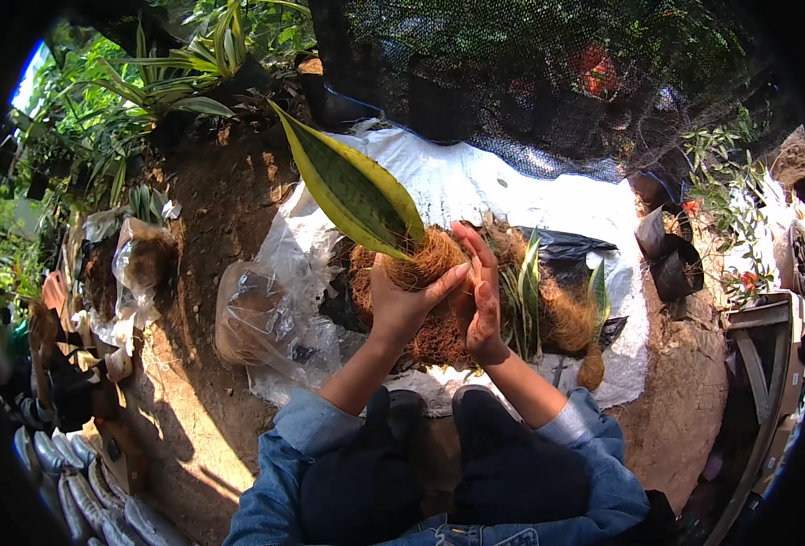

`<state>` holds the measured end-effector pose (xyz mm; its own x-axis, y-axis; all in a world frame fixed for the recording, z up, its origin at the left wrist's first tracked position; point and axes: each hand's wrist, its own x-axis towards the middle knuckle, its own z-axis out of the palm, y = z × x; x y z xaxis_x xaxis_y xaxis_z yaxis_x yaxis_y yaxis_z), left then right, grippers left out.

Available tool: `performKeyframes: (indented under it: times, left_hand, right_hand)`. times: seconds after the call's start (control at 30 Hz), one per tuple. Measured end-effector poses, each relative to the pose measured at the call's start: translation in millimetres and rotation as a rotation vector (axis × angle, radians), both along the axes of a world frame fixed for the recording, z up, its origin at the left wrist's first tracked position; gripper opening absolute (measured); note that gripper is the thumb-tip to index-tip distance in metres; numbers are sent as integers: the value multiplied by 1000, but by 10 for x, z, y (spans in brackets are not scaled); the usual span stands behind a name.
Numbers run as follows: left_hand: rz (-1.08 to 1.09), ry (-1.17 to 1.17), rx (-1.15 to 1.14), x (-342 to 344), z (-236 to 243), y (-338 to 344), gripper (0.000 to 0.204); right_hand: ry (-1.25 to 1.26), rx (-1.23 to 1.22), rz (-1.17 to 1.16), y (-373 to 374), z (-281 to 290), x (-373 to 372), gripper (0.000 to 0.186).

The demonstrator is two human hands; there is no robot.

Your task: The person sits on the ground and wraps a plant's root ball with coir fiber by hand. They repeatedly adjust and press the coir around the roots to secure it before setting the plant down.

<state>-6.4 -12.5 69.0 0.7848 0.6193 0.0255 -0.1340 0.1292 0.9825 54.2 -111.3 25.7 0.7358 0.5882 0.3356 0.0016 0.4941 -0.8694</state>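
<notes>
My left hand grips a ball of brown coir fibre around the base of a snake plant with a broad yellow-edged leaf. My right hand is cupped against the right side of that ball, fingers close together. Beneath both hands lies a pile of loose reddish-brown fibre. Right of it are upright striped leaves, a looser fibre clump with a small leaf, and black plastic bags, all on a white woven sack.
A clear bag of fibre sits at the left, with more bagged plants beyond. Black netting and greenery border the back. Black grow bags and a metal frame stand right; long silver bundles lie lower left.
</notes>
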Motion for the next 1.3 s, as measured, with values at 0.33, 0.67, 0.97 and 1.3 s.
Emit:
performKeyframes:
  times: [0.33, 0.67, 0.97, 1.3]
  left_hand:
    - [-180, -101, -87, -6, -23, 19, 93]
    - [-256, -227, 54, 105, -128, 172, 68]
    - [49, -129, -18, 38, -168, 215, 41]
    - [-15, -1, 173, 0, -177, 290, 48]
  right_hand:
    - [146, -106, -95, -9, -3, -110, 48]
    - [457, -35, 201, -23, 152, 49, 44]
    - [1119, -73, 387, 0, 27, 25, 59]
    - [1078, -180, 434, -123, 87, 211, 55]
